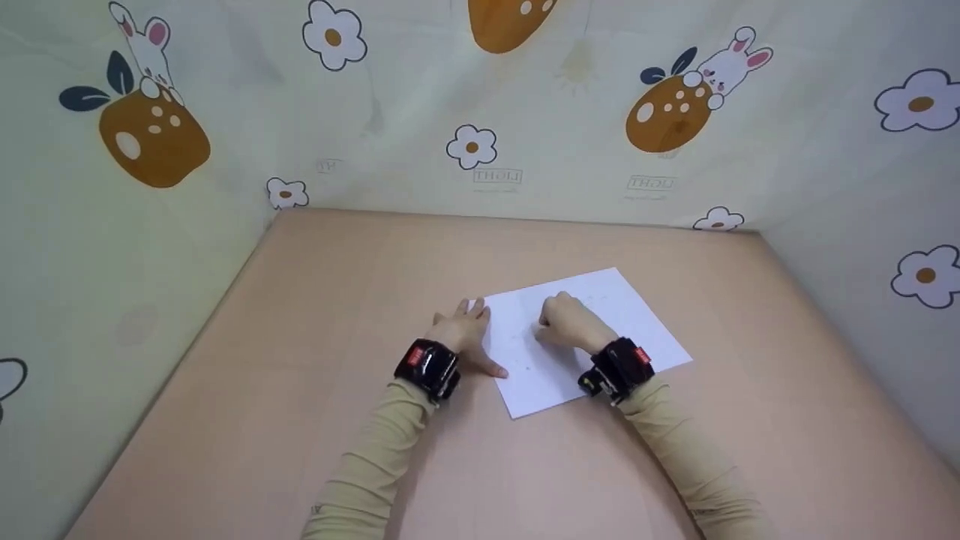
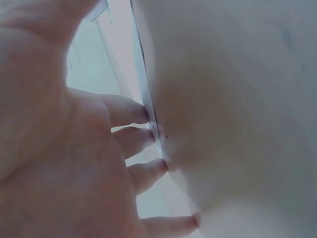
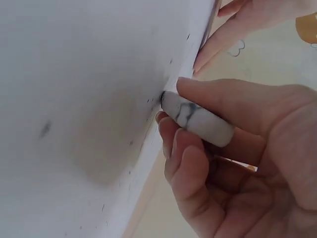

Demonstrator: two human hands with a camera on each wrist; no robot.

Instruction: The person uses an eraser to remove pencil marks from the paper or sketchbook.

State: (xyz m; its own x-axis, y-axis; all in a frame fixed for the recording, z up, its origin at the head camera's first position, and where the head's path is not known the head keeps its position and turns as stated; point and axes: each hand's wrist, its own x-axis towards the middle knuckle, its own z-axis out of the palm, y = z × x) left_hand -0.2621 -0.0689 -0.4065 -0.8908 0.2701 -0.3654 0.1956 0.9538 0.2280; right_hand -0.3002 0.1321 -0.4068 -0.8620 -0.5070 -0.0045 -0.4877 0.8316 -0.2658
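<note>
1 likely eraser [image 3: 210,126] | axis tilted, dark end toward paper [image 1: 637,330] | right grip [image 1: 573,322] pinches it | left grip [image 1: 461,332] spread

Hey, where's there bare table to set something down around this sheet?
The table is bare left of the left hand, behind the sheet up to the patterned cloth, and right of the right sleeve. It's crowded at the sheet's left edge, by the left hand, and mid-sheet, where the right hand grips a white block.

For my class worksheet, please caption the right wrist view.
Right hand holds a dark-streaked white eraser to speckled paper; left hand at its edge.
</note>
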